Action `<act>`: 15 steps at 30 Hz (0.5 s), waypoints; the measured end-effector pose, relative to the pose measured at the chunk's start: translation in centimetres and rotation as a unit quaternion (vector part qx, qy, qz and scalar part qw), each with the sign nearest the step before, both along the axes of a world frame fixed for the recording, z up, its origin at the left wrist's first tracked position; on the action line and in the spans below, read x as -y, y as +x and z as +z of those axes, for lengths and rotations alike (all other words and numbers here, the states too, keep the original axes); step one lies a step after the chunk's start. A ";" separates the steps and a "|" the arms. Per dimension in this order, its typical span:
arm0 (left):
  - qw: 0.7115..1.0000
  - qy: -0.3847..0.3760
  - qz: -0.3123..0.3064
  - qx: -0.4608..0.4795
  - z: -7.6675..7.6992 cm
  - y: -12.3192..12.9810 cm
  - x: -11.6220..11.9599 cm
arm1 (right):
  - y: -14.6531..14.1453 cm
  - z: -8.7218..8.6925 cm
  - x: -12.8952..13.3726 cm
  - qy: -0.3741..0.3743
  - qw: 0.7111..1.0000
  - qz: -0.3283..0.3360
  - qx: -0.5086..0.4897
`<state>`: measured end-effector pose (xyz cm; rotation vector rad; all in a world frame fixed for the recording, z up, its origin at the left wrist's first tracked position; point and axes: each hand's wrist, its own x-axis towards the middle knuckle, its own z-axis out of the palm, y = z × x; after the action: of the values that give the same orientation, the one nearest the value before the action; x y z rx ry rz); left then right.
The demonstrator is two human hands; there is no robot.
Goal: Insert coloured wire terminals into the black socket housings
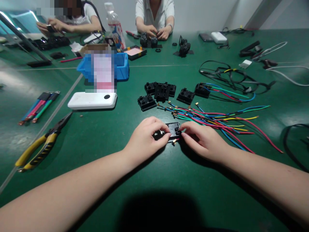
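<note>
In the middle of the green table, a black plastic housing (173,130) with raised clips is gripped at its left end by the thumb and fingers of my left hand (147,133). The thumb and index finger of my right hand (205,138) close around its right end, beside the clips. A brass wire terminal (174,141) shows at the near edge of the housing; most of its wire is hidden. Just beyond my right hand lies a bundle of coloured wires (212,119) with brass ends. Several similar black housings (162,91) are grouped behind my hands.
Yellow-handled pliers (45,141) and taped coloured wires (40,108) lie left. A white power bank (93,100) stands before a blue bin (123,66). One housing (202,90) has wires attached. Black cables (231,74) lie right. Two people (154,16) work across the table.
</note>
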<state>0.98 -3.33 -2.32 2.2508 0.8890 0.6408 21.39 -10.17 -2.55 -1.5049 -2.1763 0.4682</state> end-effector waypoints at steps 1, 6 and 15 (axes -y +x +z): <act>1.000 -0.001 -0.001 0.000 0.0 0.0 0.0 | 0.0 0.0 0.0 0.004 1.000 0.003 0.000; 1.000 0.002 -0.011 -0.001 0.0 0.0 0.0 | 0.1 0.0 0.1 0.056 0.998 0.013 -0.019; 0.999 0.010 -0.033 0.021 0.0 -0.1 0.2 | 0.0 0.3 0.1 0.091 0.995 0.037 -0.024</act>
<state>0.85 -3.54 -2.28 2.2656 0.7877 0.6664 21.37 -10.26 -2.23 -1.3086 -2.1787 0.3171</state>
